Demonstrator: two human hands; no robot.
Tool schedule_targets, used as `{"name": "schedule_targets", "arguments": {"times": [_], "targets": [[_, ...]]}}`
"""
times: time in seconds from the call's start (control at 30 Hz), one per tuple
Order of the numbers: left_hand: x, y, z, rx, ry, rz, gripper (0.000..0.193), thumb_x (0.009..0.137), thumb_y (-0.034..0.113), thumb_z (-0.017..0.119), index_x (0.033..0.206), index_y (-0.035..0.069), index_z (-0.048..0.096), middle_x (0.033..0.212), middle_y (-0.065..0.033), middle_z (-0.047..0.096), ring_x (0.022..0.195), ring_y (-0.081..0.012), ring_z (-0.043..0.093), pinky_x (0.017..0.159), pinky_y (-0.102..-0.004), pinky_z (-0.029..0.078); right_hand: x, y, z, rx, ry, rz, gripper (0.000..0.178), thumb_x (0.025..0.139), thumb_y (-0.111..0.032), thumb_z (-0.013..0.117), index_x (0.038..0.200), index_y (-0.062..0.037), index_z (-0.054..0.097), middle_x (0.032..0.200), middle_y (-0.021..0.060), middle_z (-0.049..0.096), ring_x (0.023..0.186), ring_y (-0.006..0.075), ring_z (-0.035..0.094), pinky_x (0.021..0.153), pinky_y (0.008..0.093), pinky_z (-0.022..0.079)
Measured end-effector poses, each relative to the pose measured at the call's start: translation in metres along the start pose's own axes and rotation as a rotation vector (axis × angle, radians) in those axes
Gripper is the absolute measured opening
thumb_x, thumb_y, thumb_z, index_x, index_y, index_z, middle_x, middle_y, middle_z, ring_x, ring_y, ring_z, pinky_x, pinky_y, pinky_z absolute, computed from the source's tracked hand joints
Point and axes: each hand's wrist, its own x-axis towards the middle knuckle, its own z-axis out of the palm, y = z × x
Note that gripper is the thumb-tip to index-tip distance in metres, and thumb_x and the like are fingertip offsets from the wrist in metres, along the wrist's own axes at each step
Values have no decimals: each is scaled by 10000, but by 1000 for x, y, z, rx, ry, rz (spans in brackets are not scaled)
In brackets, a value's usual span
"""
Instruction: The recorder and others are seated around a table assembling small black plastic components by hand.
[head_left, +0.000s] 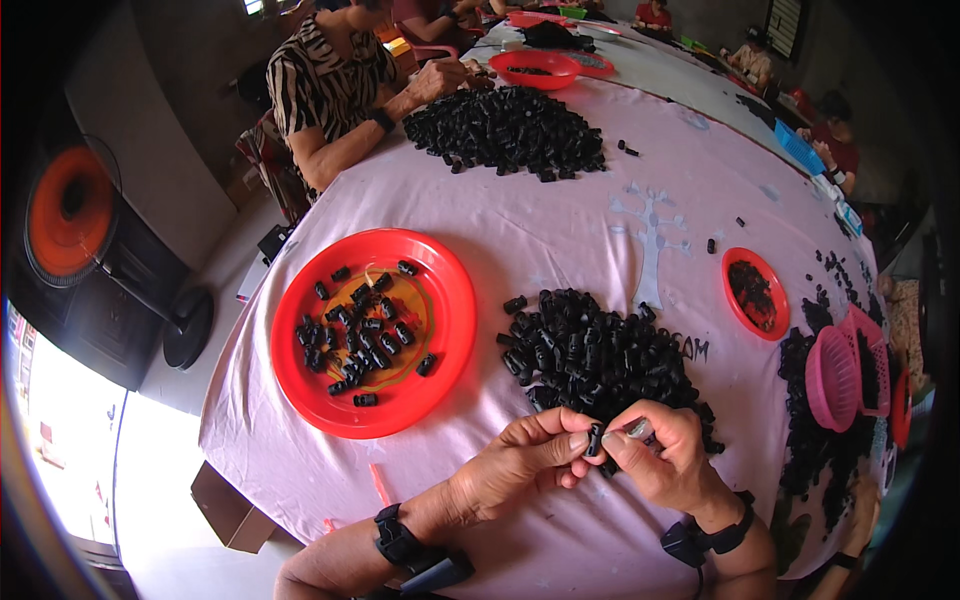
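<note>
My left hand (515, 462) pinches a small black cylindrical plastic part (595, 440) between thumb and fingers. Close against it, my right hand (672, 468) is closed, its thumb tip meeting the part. A small shiny, silvery object (640, 430) shows among the right fingers; its kind is not clear. Just beyond both hands lies a heap of similar black parts (600, 350). To the left of the heap stands a red round plate (455, 350) with several black parts scattered in it.
Across the pink cloth (520, 240), a person (335, 90) works at another black heap (505, 130). Red bowls (540, 70) stand farther off. At right are a red dish (757, 258), a pink basket (832, 380) and more black parts. A fan (75, 205) stands at left.
</note>
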Motion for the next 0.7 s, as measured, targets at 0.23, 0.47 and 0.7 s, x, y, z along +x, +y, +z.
{"name": "schedule_targets", "arguments": {"times": [0.23,0.47,0.7], "targets": [[0,-4,-3,-78,84,-29,202,909,174,605,1079,67,591,918,-17,621,805,-80,568,724,-217,469,2,6,2,-71,5,5,135,829,-106,686,849,9,617,744,98,677,668,108,654,577,245,521],[-5,-2,-2,-6,65,2,211,918,188,601,1093,74,579,904,17,605,793,-53,540,698,-196,447,2,7,5,-91,16,-33,95,812,-57,679,830,11,615,729,96,675,639,112,652,564,241,514],[-4,1,1,-33,115,-15,221,916,186,603,1101,65,585,890,16,604,792,-56,545,702,-201,450,4,12,3,-89,13,-31,111,801,-58,700,839,8,620,724,72,672,650,85,651,555,221,505]]}}
